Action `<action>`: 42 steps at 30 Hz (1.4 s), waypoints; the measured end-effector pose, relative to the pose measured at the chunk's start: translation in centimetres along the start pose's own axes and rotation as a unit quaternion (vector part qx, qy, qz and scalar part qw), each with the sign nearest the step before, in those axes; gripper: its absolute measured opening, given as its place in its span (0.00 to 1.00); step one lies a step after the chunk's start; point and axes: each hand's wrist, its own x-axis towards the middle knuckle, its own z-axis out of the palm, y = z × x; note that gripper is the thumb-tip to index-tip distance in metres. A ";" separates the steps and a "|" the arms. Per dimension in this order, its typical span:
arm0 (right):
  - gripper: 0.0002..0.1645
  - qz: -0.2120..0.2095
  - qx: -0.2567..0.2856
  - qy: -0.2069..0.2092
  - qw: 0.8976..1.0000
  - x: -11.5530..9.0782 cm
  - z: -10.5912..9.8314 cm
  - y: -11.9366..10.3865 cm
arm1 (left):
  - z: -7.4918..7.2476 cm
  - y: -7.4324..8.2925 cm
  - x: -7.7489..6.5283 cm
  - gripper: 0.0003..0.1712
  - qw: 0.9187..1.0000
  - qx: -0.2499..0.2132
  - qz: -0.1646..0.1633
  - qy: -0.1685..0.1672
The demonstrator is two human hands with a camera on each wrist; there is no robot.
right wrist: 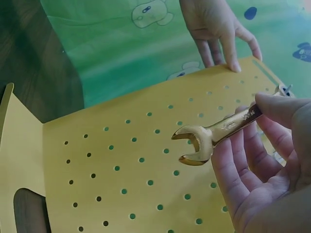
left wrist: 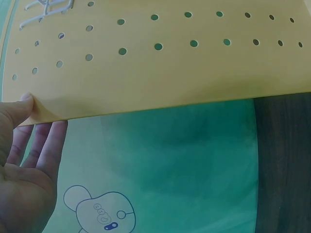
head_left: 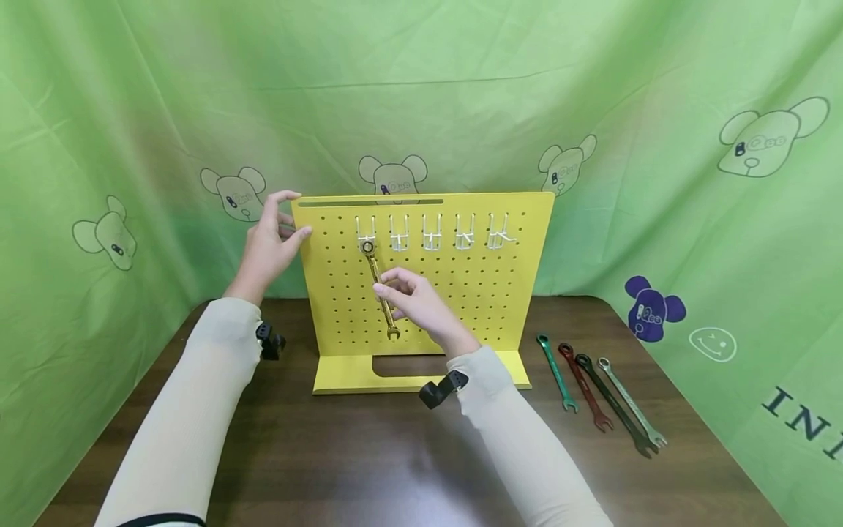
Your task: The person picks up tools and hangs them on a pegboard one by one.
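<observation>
My right hand (head_left: 421,304) pinches a gold combination wrench (head_left: 380,293) between thumb and fingers at mid-shaft. The wrench hangs nearly upright in front of a yellow pegboard (head_left: 421,322), its ring end over the leftmost white hook (head_left: 366,233) and its open jaw pointing down. In the right wrist view the open-ended head (right wrist: 197,143) stands apart from the board face. My left hand (head_left: 266,241) grips the board's upper left edge, thumb on the front and fingers behind, as the left wrist view also shows at the board edge (left wrist: 146,110).
Several more white hooks, including a middle one (head_left: 432,234), line the board's top. On the brown table (head_left: 316,468) to the right lie a green wrench (head_left: 557,373), a red wrench (head_left: 585,388), a black wrench (head_left: 615,406) and a silver wrench (head_left: 632,402). A green curtain (head_left: 461,95) surrounds the table.
</observation>
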 end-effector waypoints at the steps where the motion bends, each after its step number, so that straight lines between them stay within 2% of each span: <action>1: 0.15 0.002 0.002 -0.001 1.000 0.1 0.0 0.1 | 0.0 0.0 0.0 0.35 1.000 -0.001 0.000 0.000; 9: 0.23 0.009 0.022 -0.001 1.000 1.3 0.7 0.8 | 0.0 0.0 0.0 0.35 1.000 -0.003 0.003 0.001; 15: 0.24 0.018 0.043 0.006 0.999 1.5 1.1 1.4 | 0.0 0.0 -0.3 0.35 1.000 -0.003 0.000 -0.001; 28: 0.28 -0.007 0.057 -0.018 0.998 1.1 0.6 2.2 | 0.0 0.0 -0.2 0.34 1.000 -0.006 0.003 0.003; 42: 0.28 0.013 -0.007 -0.023 1.000 -1.1 -0.6 2.7 | -0.1 0.2 -0.3 0.34 1.000 -0.005 0.001 0.003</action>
